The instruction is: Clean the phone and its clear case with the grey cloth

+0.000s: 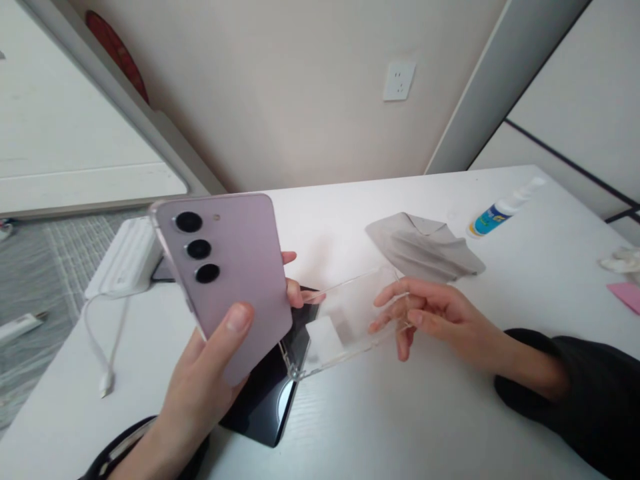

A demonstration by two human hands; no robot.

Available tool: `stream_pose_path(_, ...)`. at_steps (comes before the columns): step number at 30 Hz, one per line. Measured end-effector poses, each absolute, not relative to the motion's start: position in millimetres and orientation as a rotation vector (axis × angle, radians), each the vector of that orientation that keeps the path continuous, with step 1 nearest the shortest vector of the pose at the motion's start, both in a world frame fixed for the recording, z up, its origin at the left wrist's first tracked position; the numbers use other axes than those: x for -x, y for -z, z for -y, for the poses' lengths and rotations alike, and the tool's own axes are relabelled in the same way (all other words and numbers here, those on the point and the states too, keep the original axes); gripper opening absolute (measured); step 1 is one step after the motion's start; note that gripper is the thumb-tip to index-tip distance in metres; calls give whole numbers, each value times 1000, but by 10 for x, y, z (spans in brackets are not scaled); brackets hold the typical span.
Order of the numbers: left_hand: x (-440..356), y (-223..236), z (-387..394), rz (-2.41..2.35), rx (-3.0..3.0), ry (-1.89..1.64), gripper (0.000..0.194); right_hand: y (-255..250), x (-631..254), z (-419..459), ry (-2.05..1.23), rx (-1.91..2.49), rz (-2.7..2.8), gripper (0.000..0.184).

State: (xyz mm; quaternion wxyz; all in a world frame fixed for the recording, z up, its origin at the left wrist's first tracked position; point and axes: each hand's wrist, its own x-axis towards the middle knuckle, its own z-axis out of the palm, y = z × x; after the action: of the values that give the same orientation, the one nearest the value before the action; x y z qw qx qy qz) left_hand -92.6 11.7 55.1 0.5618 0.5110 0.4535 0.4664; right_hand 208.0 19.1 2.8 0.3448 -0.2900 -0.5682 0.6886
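A pale pink smartphone (pixel 245 260) with three black camera lenses is in my left hand (pixel 200 373), back side towards me, thumb lying across it. My right hand (pixel 430 310) pinches the right end of a clear phone case (pixel 360 300) between thumb and fingers. The case's left end comes close to the phone's lower right side, near my left fingertips; whether they touch it I cannot tell. Below the phone and case a dark, glossy tablet-like device (pixel 265 407) lies on the white table, partly covered from view. Through the case a small white rectangle (pixel 325 340) shows.
A grey cloth (pixel 425 247) lies crumpled behind my right hand. Further right stands a white spray bottle (pixel 500 210) with a blue label. At the left are a white power bank (pixel 125 260) and its cable (pixel 107 367). A pink item (pixel 625 297) sits at the right edge.
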Motion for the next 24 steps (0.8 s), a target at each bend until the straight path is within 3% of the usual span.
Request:
stream_pose_path(9,978,-478,-207,-929,-968,-1137,51,-3,-2126,-257,-1379,1100,1841,38)
stream_pose_path(14,1037,-286,-192,-1161,-1086,-1022,48,-63,-2131,-210,-854,1173,2132,54)
stream_pose_path(24,1018,-210,-114,-1429,-1393,-1035,48,-3,-2014,-188,-641,877,2622,46)
